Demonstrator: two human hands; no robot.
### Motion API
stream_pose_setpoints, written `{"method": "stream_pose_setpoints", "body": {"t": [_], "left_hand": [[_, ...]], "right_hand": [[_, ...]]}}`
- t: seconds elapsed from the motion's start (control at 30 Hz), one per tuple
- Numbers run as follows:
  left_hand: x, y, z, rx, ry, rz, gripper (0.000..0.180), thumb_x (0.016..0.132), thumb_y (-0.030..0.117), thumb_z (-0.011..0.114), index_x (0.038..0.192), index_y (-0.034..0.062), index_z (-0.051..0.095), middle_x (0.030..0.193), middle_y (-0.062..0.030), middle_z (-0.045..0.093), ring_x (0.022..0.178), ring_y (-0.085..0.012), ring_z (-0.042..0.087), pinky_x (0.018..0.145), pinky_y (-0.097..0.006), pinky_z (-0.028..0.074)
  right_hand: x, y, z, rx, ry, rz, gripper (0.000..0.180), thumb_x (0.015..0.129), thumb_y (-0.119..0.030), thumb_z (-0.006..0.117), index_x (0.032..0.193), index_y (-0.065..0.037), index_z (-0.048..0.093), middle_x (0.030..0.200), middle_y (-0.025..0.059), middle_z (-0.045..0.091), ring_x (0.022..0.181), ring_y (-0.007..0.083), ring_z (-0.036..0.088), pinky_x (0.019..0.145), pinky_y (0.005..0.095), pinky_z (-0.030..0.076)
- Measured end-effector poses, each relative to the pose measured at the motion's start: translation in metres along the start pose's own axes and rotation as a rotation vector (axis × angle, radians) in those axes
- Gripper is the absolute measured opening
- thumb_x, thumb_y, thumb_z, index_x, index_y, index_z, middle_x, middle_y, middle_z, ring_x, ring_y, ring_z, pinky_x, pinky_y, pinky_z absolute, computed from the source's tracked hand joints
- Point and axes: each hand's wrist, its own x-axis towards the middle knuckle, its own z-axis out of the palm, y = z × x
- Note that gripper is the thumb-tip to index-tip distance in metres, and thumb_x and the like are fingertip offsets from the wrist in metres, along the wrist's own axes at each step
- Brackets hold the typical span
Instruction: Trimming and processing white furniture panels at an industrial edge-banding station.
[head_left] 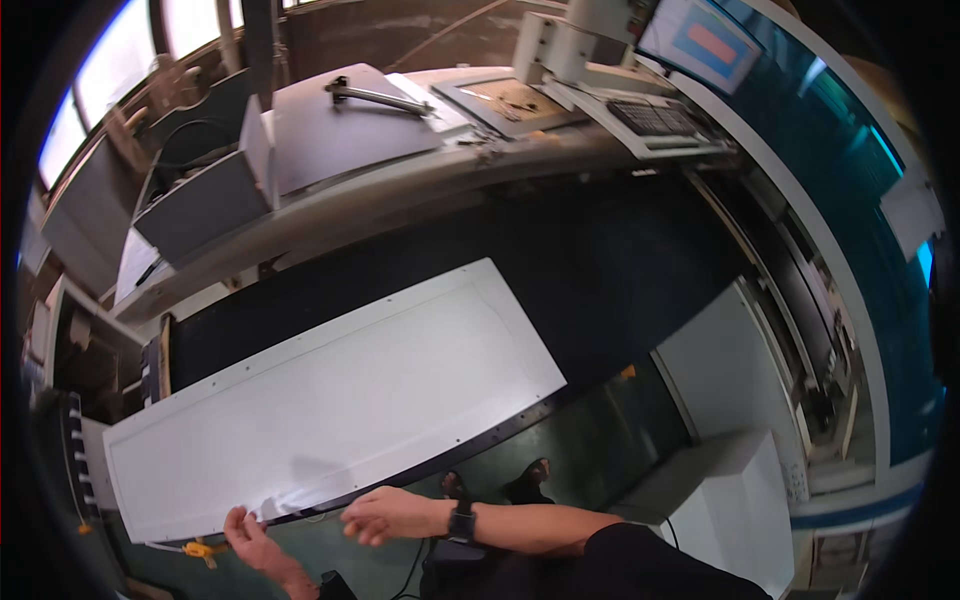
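Note:
A long white panel (330,400) with small dark holes along its edges lies on a black conveyor belt (620,260). Close to the panel's near edge, toward its left end, is my left hand (255,545), fingers raised and slightly apart. I cannot tell whether its fingertips touch the panel. My right hand (385,513) hovers just off the same edge, farther right, with loosely bent fingers and nothing visible in them. A dark watch sits on my right wrist. Below the left end of the panel is a yellow fitting (203,550).
Beyond the belt runs a bench with a grey board (350,135), a metal clamp-like tool (378,98), an open grey box (205,205) and a keyboard (655,118). A monitor and blue-windowed machine (850,200) stand at right. White cabinets (730,500) flank my right side.

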Motion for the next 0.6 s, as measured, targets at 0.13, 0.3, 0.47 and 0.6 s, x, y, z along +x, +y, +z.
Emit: {"method": "stream_pose_setpoints", "body": {"t": [0.13,0.3,0.47,0.6], "left_hand": [[-0.065,0.068,0.094,-0.081,-0.716,0.112,0.013,0.101,0.004,0.055,0.112,0.0040,0.063,0.103,-0.0032,0.064,0.094,-0.0121,0.060,0.080,-0.027,0.047],[-0.157,0.101,0.182,0.018,-1.435,0.234,0.016,0.097,0.000,0.061,0.113,-0.0009,0.065,0.100,-0.0064,0.068,0.090,-0.0140,0.063,0.083,-0.028,0.051],[-0.200,0.081,0.250,0.154,-1.640,0.483,0.025,0.094,0.001,0.062,0.119,-0.0038,0.065,0.106,-0.0103,0.068,0.094,-0.0178,0.064,0.085,-0.030,0.051],[-0.140,0.025,0.312,0.277,-1.187,0.737,0.025,0.096,0.004,0.063,0.119,-0.0033,0.064,0.104,-0.0102,0.067,0.094,-0.0185,0.063,0.085,-0.033,0.052]], "right_hand": [[-0.092,-0.023,-0.027,-0.129,0.178,-0.069,0.038,0.105,-0.033,0.062,0.124,-0.001,0.065,0.105,0.0098,0.073,0.080,0.0153,0.071,0.068,0.0296,0.058],[-0.213,-0.005,-0.091,-0.115,0.711,-0.620,0.032,0.104,-0.028,0.059,0.120,-0.001,0.065,0.106,0.0099,0.073,0.077,0.0138,0.072,0.065,0.0267,0.058],[-0.343,0.087,-0.114,0.187,1.197,-1.010,0.028,0.107,-0.023,0.058,0.123,-0.001,0.064,0.107,0.0097,0.073,0.083,0.0143,0.071,0.074,0.0286,0.059],[-0.405,0.203,-0.137,0.368,1.433,-1.126,0.026,0.106,-0.025,0.060,0.119,-0.003,0.066,0.105,0.0092,0.073,0.082,0.0157,0.072,0.074,0.0299,0.060]]}}
